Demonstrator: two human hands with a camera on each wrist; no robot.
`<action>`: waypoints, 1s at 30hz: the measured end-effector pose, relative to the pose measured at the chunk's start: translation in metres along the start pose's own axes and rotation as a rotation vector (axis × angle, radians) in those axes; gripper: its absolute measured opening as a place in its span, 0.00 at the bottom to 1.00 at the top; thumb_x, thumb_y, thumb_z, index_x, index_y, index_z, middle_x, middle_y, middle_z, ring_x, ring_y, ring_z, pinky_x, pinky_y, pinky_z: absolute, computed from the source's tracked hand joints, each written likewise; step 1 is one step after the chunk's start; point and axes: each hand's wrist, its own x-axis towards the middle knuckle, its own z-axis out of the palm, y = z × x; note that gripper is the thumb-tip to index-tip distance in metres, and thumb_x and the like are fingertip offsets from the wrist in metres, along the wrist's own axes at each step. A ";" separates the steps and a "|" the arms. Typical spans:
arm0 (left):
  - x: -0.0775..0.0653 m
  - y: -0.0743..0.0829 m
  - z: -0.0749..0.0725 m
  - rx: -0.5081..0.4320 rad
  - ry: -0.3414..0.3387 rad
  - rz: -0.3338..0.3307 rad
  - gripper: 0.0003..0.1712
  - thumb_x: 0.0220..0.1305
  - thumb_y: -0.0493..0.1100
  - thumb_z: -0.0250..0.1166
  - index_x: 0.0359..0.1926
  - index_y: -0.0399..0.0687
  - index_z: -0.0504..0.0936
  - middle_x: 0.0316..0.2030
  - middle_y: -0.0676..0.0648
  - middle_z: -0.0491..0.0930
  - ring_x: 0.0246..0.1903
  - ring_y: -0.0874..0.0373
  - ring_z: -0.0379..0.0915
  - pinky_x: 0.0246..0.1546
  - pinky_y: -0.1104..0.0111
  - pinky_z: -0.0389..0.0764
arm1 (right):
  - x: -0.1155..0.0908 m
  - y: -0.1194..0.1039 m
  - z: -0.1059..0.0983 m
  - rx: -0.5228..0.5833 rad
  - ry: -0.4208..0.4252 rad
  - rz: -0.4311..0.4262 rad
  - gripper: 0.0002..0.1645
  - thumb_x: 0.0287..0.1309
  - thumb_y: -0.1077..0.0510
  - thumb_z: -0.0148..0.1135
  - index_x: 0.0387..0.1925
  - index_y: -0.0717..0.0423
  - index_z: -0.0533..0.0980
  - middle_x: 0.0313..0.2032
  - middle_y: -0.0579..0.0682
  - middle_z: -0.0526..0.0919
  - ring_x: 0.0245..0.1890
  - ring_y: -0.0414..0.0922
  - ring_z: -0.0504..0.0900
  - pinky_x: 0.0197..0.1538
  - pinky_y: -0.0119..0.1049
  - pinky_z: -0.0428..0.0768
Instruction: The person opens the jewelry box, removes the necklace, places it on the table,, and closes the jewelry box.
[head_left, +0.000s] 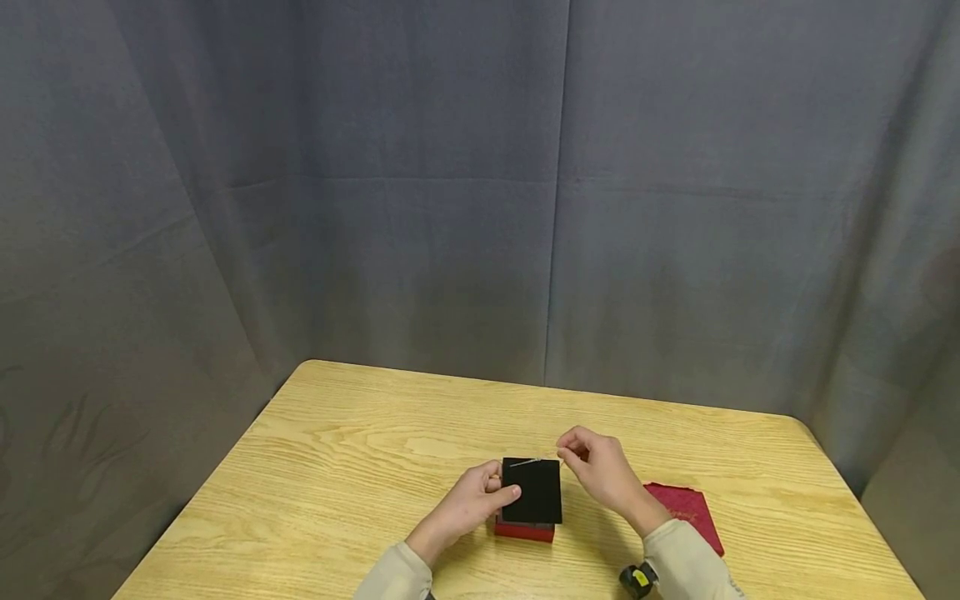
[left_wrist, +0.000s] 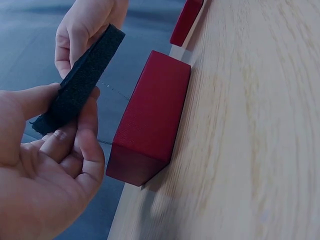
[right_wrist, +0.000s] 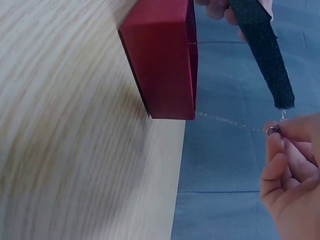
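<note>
My left hand [head_left: 467,504] grips a square black foam pad [head_left: 538,493] by its left side, thumb on top and fingers beneath. The pad is held tilted above an open red box [head_left: 523,532]. A thin silver chain [right_wrist: 230,121] runs out of the box in two strands, one toward the pad and one to my right hand [head_left: 603,473]. Between thumb and fingertips, that hand pinches the chain at a small metal piece, probably its clasp, just off the pad's far right corner. Part of the chain lies across the pad's top edge. The box's inside is mostly hidden.
A flat dark red lid [head_left: 693,517] with gold lettering lies on the wooden table [head_left: 360,467], partly behind my right forearm. Grey curtains [head_left: 420,250] hang behind the table and along its sides. A black device [head_left: 637,580] is strapped at my right wrist.
</note>
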 end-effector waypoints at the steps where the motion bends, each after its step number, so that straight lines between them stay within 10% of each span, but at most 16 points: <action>1: -0.001 0.001 0.000 0.001 -0.001 0.000 0.16 0.68 0.37 0.57 0.29 0.37 0.59 0.14 0.54 0.54 0.15 0.61 0.54 0.22 0.71 0.56 | 0.000 0.000 -0.001 -0.010 0.003 -0.013 0.01 0.58 0.63 0.64 0.33 0.56 0.79 0.26 0.45 0.81 0.23 0.36 0.72 0.27 0.29 0.73; 30: 0.010 -0.023 -0.002 0.001 -0.005 -0.010 0.17 0.67 0.43 0.59 0.28 0.45 0.60 0.14 0.54 0.55 0.14 0.60 0.50 0.21 0.70 0.56 | -0.004 0.011 -0.018 -0.065 -0.070 0.104 0.05 0.58 0.64 0.60 0.31 0.51 0.80 0.23 0.44 0.79 0.20 0.39 0.68 0.24 0.32 0.70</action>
